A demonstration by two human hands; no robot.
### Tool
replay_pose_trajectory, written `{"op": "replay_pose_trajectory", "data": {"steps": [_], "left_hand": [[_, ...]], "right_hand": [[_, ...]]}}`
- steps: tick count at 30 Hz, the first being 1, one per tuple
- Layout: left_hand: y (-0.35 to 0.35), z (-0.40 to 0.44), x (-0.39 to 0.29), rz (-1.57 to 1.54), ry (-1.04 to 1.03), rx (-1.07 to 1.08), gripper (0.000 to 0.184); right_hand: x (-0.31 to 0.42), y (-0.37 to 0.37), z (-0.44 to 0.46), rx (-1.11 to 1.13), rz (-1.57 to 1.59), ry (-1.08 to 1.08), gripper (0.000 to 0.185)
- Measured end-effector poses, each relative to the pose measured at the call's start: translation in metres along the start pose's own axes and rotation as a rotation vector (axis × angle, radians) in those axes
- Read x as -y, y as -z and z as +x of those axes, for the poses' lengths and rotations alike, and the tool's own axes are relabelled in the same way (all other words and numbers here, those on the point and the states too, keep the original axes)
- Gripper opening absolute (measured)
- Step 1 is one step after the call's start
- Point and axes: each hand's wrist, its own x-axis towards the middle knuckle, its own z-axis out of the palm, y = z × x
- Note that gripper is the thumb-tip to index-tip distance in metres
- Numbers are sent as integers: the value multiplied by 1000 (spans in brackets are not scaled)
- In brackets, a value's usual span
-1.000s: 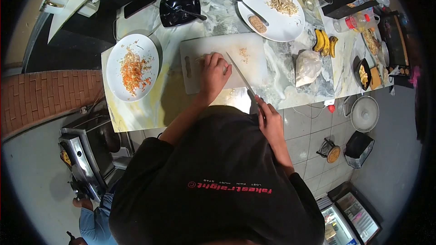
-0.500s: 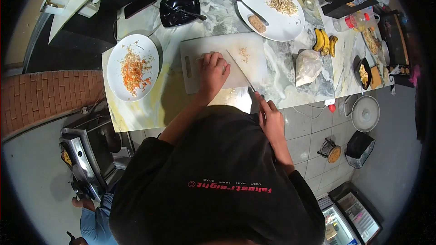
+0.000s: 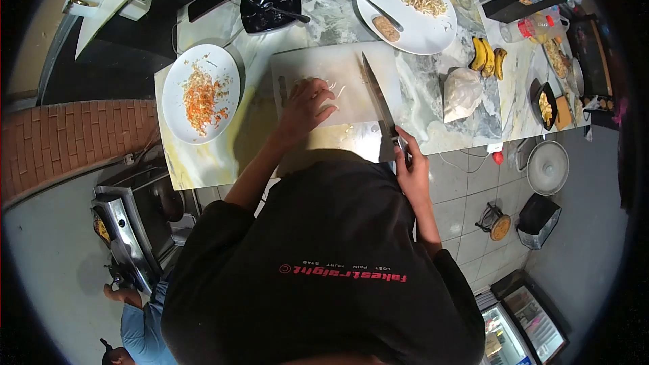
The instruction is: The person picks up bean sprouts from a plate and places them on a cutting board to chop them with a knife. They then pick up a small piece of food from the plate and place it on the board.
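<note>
On the white cutting board (image 3: pixel 338 61), my left hand (image 3: pixel 305 109) rests over pale sprout-like strands (image 3: pixel 335 88), its fingers bent and somewhat spread; whether it pinches any strand is hidden. My right hand (image 3: pixel 412 162) is wrapped round the dark handle of a knife (image 3: pixel 380 94). The blade lies across the right part of the board, pointing away from me, a little apart from my left hand. Left of the board is a white plate (image 3: pixel 174 105) of shredded orange and pale food. Beyond the board, another white plate (image 3: pixel 405 39) holds sprouts, a fork and a brown lump.
A black dish (image 3: pixel 253 10) with a spoon stands at the back, beside a phone (image 3: pixel 211 1). To the right are a plastic bag (image 3: pixel 463 94), bananas (image 3: pixel 488 57), a glass and bottles. Another person (image 3: pixel 142 328) is at a stove (image 3: pixel 122 230) on the lower left.
The knife has shifted right and its blade points more directly away from me. My left hand has moved slightly left, its fingers opening, and pale strands now show beside it.
</note>
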Motion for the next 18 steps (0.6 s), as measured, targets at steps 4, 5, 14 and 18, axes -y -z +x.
{"op": "replay_pose_trajectory", "data": {"steps": [4, 5, 14, 18], "left_hand": [[-7, -8, 1, 53, 12, 30, 18], [-10, -11, 3, 53, 11, 31, 18], [-16, -15, 1, 129, -30, 51, 11], [-12, -20, -2, 115, -28, 92, 24]], "right_hand": [[4, 5, -4, 61, -4, -7, 40], [5, 6, -5, 93, -20, 18, 40], [4, -2, -7, 136, -62, 45, 39], [2, -8, -3, 136, -44, 82, 40]]}}
